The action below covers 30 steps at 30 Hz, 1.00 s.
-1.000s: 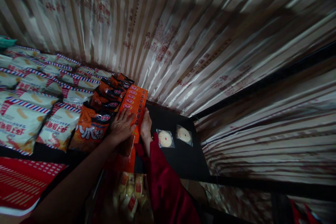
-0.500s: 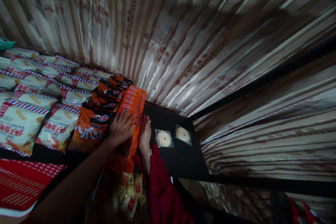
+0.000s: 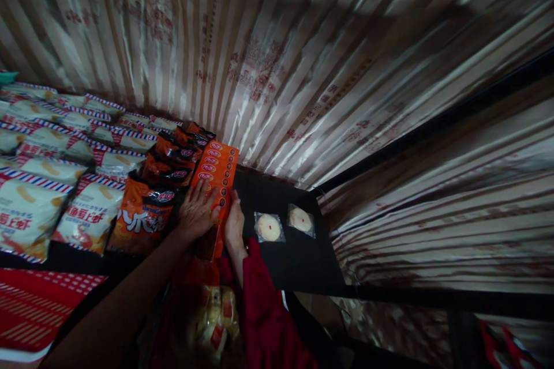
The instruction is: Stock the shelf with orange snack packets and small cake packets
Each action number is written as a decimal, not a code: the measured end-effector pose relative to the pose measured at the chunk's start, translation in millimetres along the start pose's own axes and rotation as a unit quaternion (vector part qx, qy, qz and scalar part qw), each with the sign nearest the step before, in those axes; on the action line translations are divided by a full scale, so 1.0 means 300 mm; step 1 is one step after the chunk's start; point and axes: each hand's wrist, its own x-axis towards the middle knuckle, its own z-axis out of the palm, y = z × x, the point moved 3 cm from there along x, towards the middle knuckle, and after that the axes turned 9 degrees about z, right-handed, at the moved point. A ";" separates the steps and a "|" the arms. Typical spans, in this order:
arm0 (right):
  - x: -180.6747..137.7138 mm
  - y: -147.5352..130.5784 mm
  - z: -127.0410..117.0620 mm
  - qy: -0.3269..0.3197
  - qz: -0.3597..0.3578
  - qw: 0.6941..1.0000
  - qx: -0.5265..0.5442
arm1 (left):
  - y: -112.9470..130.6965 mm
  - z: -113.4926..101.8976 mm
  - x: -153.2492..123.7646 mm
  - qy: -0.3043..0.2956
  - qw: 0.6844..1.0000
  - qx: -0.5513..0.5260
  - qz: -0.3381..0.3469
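Observation:
On the dark shelf lies a long orange packet strip or box (image 3: pixel 219 170) printed with rows of oval logos; which of the two it is I cannot tell. My left hand (image 3: pixel 197 210) rests flat on its top with the fingers stretched out. Along its right edge, my right hand (image 3: pixel 235 222) lies with straight fingers against the side. Orange and black snack bags (image 3: pixel 145 213) stand in a row directly left of my left hand. To the right of my right hand, two round pale crackers (image 3: pixel 269 227) in clear wrappers lie apart on the shelf (image 3: pixel 298 265).
White snack bags (image 3: pixel 90 207) with striped edges fill the shelf's left part in several rows. A red basket (image 3: pixel 38 305) is below them. Yellowish wrapped items (image 3: pixel 216 323) are under my arms. Pleated printed sheeting (image 3: pixel 259 69) covers the back, and a dark bar (image 3: pixel 433 121) runs at right.
The orange piece's upper side has tilted slightly, showing more of its right edge, and my right hand sits closer against it. The view has shifted a little.

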 end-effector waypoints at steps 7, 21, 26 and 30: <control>0.002 0.014 0.006 0.009 -0.006 1.000 0.012 | 0.003 -0.005 0.003 0.001 1.000 0.003 0.010; -0.054 0.066 -0.014 -0.001 0.022 0.987 0.157 | 0.003 -0.008 0.004 -0.009 1.000 0.015 0.004; -0.106 0.067 -0.024 0.012 0.024 0.991 0.128 | 0.006 -0.017 0.005 -0.014 1.000 0.010 0.002; -0.123 0.043 -0.025 0.005 0.026 0.996 0.089 | 0.004 -0.014 0.006 -0.022 1.000 0.013 0.001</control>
